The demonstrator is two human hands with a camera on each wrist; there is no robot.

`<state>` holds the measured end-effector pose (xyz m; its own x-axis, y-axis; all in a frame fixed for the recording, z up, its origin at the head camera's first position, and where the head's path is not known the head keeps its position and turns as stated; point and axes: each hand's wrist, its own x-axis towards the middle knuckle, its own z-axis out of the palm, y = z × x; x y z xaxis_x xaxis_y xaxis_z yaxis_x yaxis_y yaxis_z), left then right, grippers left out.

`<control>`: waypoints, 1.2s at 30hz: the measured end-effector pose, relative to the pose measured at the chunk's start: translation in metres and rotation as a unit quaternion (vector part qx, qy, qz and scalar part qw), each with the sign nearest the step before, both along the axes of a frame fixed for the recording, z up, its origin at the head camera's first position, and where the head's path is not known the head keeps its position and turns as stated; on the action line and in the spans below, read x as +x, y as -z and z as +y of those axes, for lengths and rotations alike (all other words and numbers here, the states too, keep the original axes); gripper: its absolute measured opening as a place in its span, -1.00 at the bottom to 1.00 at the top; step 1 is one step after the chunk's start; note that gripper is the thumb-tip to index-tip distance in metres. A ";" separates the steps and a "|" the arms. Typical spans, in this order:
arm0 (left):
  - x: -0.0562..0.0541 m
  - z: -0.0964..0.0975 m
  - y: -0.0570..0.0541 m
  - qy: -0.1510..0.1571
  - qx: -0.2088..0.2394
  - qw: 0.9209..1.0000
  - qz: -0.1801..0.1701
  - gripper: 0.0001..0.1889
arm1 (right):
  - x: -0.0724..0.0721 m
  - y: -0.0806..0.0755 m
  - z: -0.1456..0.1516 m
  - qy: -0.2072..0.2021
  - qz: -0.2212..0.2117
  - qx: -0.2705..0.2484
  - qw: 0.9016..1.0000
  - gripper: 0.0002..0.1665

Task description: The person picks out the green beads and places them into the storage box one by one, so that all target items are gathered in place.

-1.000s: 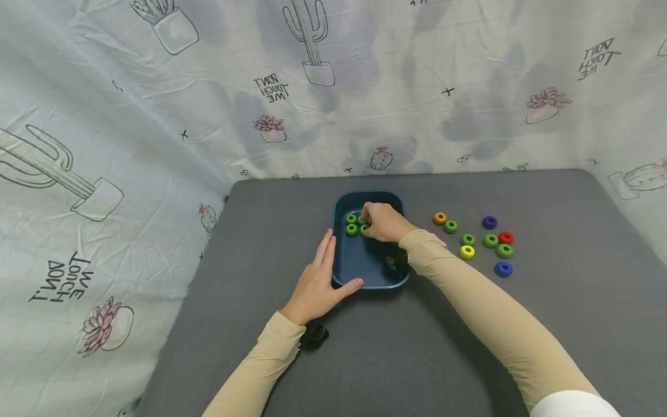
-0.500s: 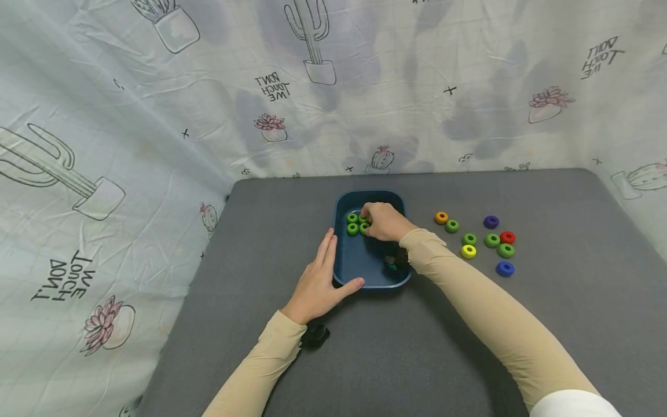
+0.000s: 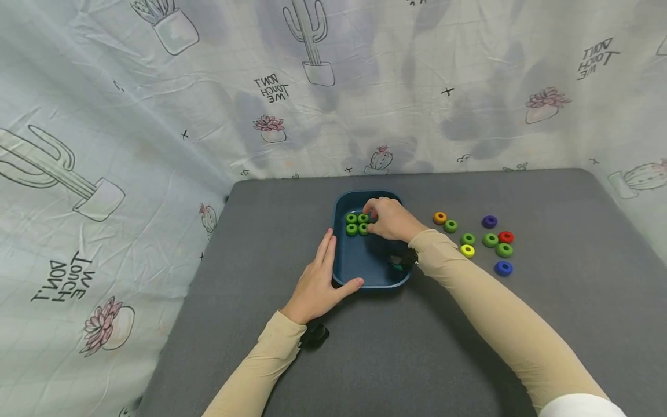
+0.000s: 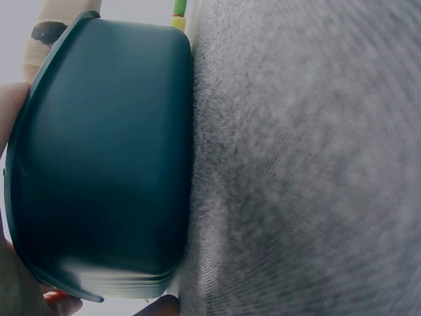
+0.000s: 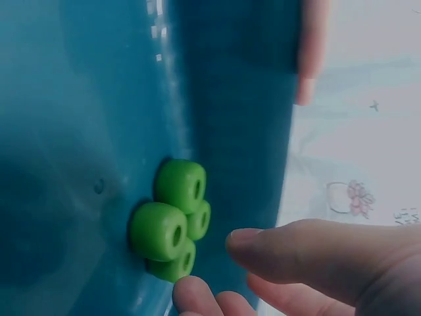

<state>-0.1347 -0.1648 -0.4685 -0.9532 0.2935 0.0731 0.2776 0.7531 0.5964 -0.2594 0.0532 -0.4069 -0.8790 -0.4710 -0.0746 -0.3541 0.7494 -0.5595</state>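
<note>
A dark blue tray (image 3: 367, 263) stands on the grey table. Several green beads (image 3: 351, 230) lie together in a block in its far left part, their holes facing up. Beside them, inside the tray, is my right hand (image 3: 392, 221); in the right wrist view its thumb (image 5: 283, 247) and fingers stand apart, with nothing between them. My left hand (image 3: 315, 288) rests at the tray's left side, fingers straight along the wall and thumb stretched over the near left corner. From the left wrist, the tray's outer wall (image 4: 105, 151) fills much of the view.
Right of the tray lie loose beads: orange (image 3: 440, 218), yellow (image 3: 467, 251), red (image 3: 505, 237), purple (image 3: 489, 222), blue (image 3: 503, 268) and several green ones (image 3: 490, 240). A cactus-print cloth (image 3: 396, 104) hangs behind the table (image 3: 396, 347).
My right hand has let go of the green beads and drawn back slightly to the right, uncovering the right-hand beads of the block. The left hand has stayed put.
</note>
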 end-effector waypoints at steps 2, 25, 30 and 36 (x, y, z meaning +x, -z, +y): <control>0.000 0.000 0.000 -0.001 -0.001 1.000 -0.002 0.17 | 0.002 -0.002 0.003 0.000 0.005 -0.008 1.000 -0.56; 0.001 0.000 0.000 -0.005 0.004 1.000 -0.017 0.19 | 0.046 -0.018 0.046 0.021 0.041 -0.098 0.994 -0.61; 0.000 0.000 0.001 -0.007 0.005 1.000 -0.019 0.19 | 0.053 -0.017 0.060 0.037 0.047 -0.120 0.991 -0.64; 0.000 0.000 0.002 -0.006 0.000 1.000 -0.012 0.19 | 0.062 -0.015 0.073 0.050 0.071 -0.123 0.989 -0.65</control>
